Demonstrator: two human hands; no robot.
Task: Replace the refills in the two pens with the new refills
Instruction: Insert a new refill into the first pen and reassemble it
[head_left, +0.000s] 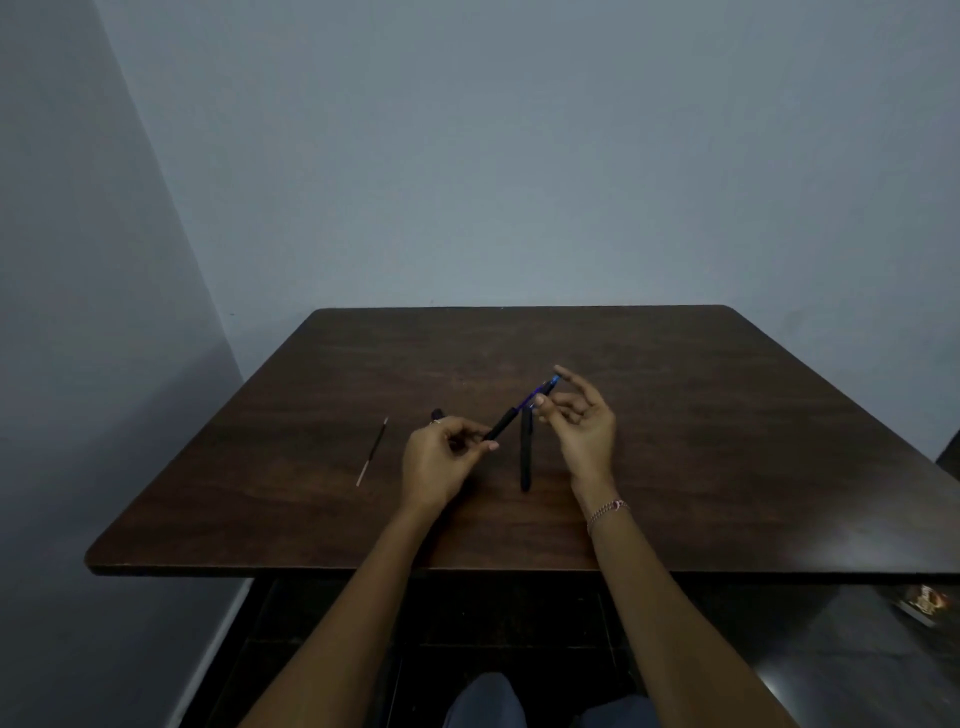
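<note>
Left hand (441, 457) fingers grip the black pen (503, 425) low, above the desk (727, 415), and right hand (584, 423) fingers pinch its blue end, so a skewed pull could jam it or drop it onto the second pen (526, 457)

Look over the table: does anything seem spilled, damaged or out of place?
Nothing stands out. The left hand and right hand hold one pen above the table; the second pen and a loose refill lie flat on it, apart, as expected mid-task. No ink spill shows.
</note>
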